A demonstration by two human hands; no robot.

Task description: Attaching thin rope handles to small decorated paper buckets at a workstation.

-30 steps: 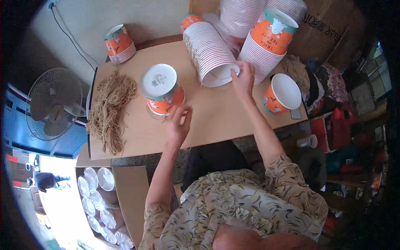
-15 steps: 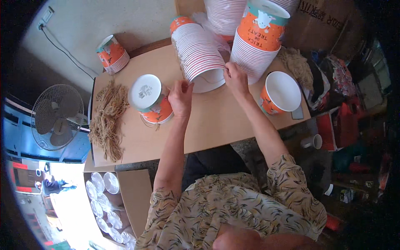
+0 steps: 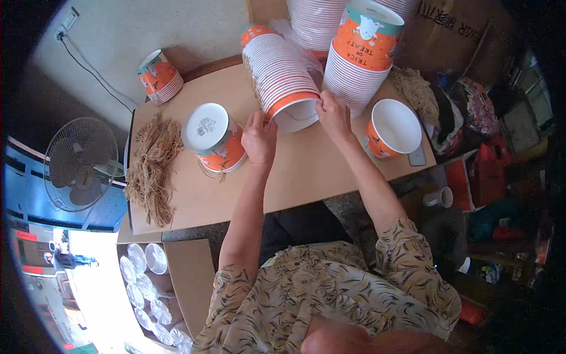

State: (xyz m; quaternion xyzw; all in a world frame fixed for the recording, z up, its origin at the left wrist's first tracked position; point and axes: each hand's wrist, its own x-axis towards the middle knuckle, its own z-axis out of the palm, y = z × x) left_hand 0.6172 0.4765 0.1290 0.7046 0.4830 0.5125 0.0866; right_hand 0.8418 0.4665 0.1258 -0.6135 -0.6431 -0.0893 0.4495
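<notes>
Pinching the end paper tub (image 3: 293, 99) by its rim in the head view, the L hand (image 3: 259, 138) and R hand (image 3: 335, 118) are closed on opp. sides of it. It sits at the near, open end of a long nested tub stack (image 3: 277, 68) lying on its side mid-table, mouth toward the person, orange band showing past the other rims.

Handling: prob. v. light, stiffish paper w/ smooth, maybe slippery walls; likely dents if squeezed, & nested walls may cling. Best hold is prob. the rim, both sides evenly.

Nearby: upended orange-and-teal tub (image 3: 205, 125) just L of the L hand, twine hank (image 3: 154, 171) beyond it; standing inverted stack (image 3: 358, 74) beside the R hand, upright tub (image 3: 397, 127) nearer the table's R corner.

Hard to see: fingertips partly hidden at the rim, so exact thumb placement can't be told; thin line inside the end tub, poss. twine, unclear; plastic-wrapped stack (image 3: 318, 26) cut off by top edge; room's R side too dark to make out much.
</notes>
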